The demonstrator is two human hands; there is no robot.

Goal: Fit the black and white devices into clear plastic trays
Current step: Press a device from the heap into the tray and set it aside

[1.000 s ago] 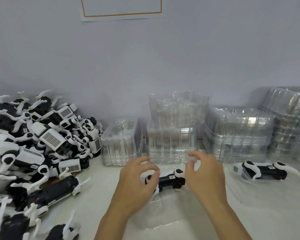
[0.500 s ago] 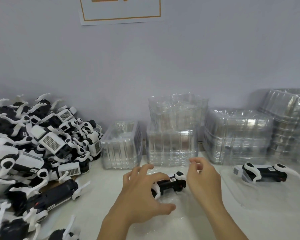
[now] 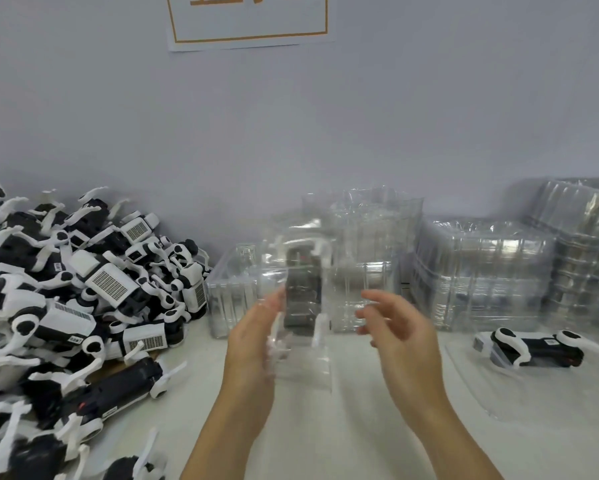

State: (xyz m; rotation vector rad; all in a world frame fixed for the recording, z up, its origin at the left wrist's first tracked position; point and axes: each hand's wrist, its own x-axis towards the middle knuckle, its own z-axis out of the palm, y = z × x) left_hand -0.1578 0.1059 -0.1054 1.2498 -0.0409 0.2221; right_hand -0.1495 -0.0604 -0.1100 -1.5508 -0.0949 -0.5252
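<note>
**Loaded tray lifted off the surface, one device seated**

The step in hand looks like the finish of one fitting: a black and white device [image 3: 303, 292] sits inside a clear plastic tray [image 3: 301, 344] that is raised off the surface [image 3: 360, 445] and stood nearly on end, in front of the stacks of empty trays [image 3: 481, 275] along the wall.

The left hand [image 3: 256, 341] holds the tray by its left edge, fingers curled against the plastic. The frame is smeared by motion, so exactly where the fingertips bear is hard to tell. The right hand [image 3: 395, 327] is apart from the tray on its right, fingers loosely spread and holding nothing.

The next move probably calls for setting this tray beside the filled tray [image 3: 533, 379] at right, then taking a fresh device from the heap of devices [image 3: 83, 306] at left. The thin tray may flex, so it wants support from both sides.
</note>
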